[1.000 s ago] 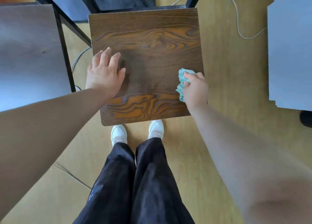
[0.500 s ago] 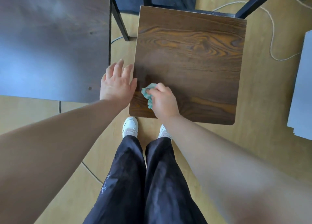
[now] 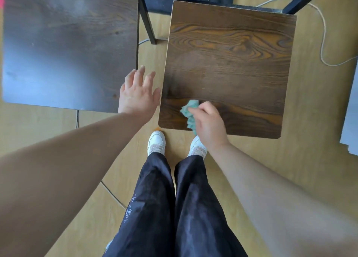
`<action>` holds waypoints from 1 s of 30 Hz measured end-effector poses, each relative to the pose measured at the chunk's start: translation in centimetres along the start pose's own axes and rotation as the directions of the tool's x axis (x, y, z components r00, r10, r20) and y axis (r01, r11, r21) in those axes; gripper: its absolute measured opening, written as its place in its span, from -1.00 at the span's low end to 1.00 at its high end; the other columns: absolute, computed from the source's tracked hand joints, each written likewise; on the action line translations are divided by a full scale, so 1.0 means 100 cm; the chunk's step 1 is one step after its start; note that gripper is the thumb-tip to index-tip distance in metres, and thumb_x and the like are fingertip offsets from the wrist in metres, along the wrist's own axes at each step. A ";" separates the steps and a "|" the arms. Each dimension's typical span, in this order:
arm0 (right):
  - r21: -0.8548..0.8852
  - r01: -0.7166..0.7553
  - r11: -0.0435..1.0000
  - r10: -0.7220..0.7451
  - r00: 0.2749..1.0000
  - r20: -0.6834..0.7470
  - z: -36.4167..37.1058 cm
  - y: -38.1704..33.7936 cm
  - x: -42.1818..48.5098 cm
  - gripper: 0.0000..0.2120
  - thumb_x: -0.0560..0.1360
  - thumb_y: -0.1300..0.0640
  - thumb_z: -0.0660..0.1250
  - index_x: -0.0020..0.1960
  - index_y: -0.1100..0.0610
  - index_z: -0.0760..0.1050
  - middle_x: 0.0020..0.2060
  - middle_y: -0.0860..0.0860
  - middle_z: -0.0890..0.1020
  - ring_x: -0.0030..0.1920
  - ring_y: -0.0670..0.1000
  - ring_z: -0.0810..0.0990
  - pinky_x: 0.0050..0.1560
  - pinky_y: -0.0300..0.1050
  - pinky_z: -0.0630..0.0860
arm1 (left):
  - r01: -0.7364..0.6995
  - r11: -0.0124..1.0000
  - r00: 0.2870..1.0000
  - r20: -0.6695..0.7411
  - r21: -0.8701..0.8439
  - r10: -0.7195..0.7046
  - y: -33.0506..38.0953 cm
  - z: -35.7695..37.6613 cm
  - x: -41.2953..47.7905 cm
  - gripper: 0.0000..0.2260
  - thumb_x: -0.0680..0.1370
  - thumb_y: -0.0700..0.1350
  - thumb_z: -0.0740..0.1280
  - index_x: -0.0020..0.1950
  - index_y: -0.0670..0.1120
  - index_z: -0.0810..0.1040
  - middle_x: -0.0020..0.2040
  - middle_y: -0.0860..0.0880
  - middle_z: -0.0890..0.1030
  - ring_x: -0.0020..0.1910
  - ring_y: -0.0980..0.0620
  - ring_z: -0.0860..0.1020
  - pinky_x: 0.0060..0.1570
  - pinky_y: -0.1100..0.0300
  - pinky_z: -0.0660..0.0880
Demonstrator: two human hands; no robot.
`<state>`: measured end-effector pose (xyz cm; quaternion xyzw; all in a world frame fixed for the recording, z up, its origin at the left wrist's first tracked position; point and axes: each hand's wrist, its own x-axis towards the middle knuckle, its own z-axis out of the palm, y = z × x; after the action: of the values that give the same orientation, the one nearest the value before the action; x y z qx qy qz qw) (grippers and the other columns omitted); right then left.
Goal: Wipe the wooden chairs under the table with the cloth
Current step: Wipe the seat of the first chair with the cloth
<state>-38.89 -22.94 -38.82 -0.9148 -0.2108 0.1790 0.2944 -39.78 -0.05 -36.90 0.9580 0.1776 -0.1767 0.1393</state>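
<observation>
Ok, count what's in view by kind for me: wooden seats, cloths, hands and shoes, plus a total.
Wooden seats: 2, the left seat and the right seat
Cloths: 1, the teal cloth
Hands: 2, the left hand and the right hand
White shoes: 2, the left shoe and the right shoe
Total: 7

The right hand (image 3: 208, 125) has swept the cloth (image 3: 188, 111) across the seat (image 3: 232, 63) from its right edge toward the left hand (image 3: 138, 94); that hand has come off the seat, now spread just beside its edge.
</observation>
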 end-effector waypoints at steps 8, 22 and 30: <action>-0.061 -0.435 0.899 0.404 0.873 -0.273 -0.092 0.126 -0.079 -0.73 0.51 0.36 0.31 0.13 0.17 0.64 0.02 0.12 0.54 -0.05 0.13 0.57 -0.02 -0.37 0.30 | -0.052 0.999 0.998 0.036 0.009 0.052 0.030 0.010 0.005 -0.52 0.66 0.13 0.06 0.56 0.00 0.21 0.58 -0.09 0.17 0.53 -0.16 0.11 0.45 -0.17 0.22; -0.020 -0.318 0.948 0.304 0.921 -0.244 -0.048 0.091 -0.071 -0.75 0.48 0.36 0.36 0.13 0.22 0.65 -0.01 0.11 0.59 -0.05 0.08 0.59 -0.02 -0.22 0.48 | -0.078 0.994 0.995 0.060 0.072 0.074 0.029 0.013 0.000 -0.52 0.66 0.17 0.01 0.55 0.02 0.19 0.57 -0.07 0.18 0.54 -0.12 0.10 0.46 -0.18 0.20; -0.001 -0.224 0.975 0.224 0.972 -0.079 0.004 0.016 -0.035 -0.75 0.51 0.32 0.35 0.17 0.22 0.62 0.02 0.08 0.57 0.00 0.07 0.57 0.02 -0.11 0.57 | -0.039 0.998 0.998 0.043 0.040 0.037 0.009 0.010 -0.005 -0.54 0.67 0.13 0.02 0.55 0.02 0.20 0.58 -0.07 0.16 0.53 -0.14 0.11 0.44 -0.16 0.22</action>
<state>-41.56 -25.64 -39.45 -0.9404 -0.0955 0.1741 0.2759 -40.11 -1.37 -37.48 0.9600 0.1526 -0.1978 0.1267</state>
